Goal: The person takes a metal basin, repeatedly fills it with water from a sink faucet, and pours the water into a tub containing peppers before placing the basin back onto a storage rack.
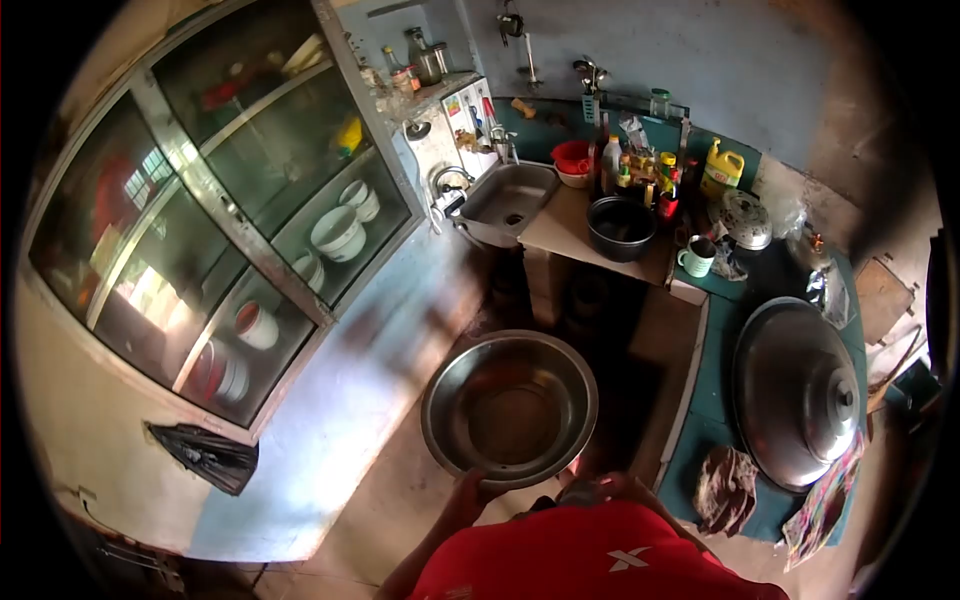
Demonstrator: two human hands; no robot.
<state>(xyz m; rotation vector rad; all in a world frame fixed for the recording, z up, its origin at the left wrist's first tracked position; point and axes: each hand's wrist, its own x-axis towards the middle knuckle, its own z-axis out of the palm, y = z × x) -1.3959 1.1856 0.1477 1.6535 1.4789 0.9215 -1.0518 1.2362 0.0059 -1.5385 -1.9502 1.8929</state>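
A wide metal basin (440, 415) is in front of my body, its brownish bottom facing up. My left hand (474, 493) is closed on its near rim, at the left. Close to my red shirt (560, 550), my right hand (618, 487) is just right of the basin's near edge, fingers curled around a dark greyish thing (580, 491). What that thing is, I cannot tell.
A glass-fronted cabinet (270, 235) holding bowls is on the left. Ahead are a steel sink (500, 203), a black pot (620, 228) and bottles (668, 196). The green counter (705, 375) at right carries a large metal lid (785, 390) and a brown cloth (727, 488).
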